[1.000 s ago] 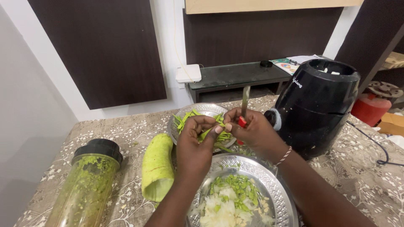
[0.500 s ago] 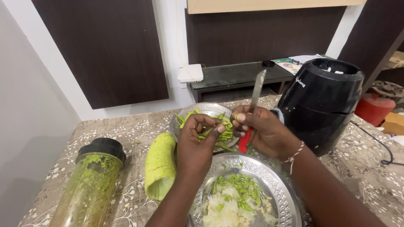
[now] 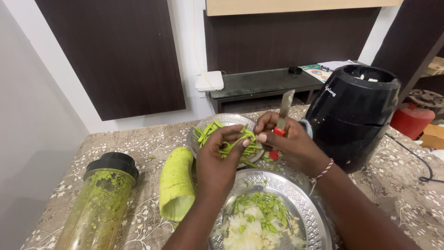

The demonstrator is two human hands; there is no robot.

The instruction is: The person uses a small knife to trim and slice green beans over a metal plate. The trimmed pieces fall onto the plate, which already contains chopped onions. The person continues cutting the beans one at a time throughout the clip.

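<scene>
Head view, green strips (image 3: 231,139) in plate (image 3: 226,119), chopped bits in tray (image 3: 300,203)

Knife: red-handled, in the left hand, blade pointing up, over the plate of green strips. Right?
Wrong hand. The head view shows the knife in the right hand, blade pointing up, over the plate of green strips. The left hand pinches a green strip.

A knife (image 3: 283,113) with a dull metal blade and glossy red plastic handle is being gripped by the right hand (image 3: 289,143). Moist green strips (image 3: 231,143) are being pinched by the left hand (image 3: 216,159) over a shiny embossed steel plate (image 3: 222,121). A matt, waxy gourd (image 3: 175,183) is being borne by patterned woven cloth (image 3: 138,143), beside a glossy black plastic mixer (image 3: 354,115) and a clear plastic jar (image 3: 99,203).
</scene>
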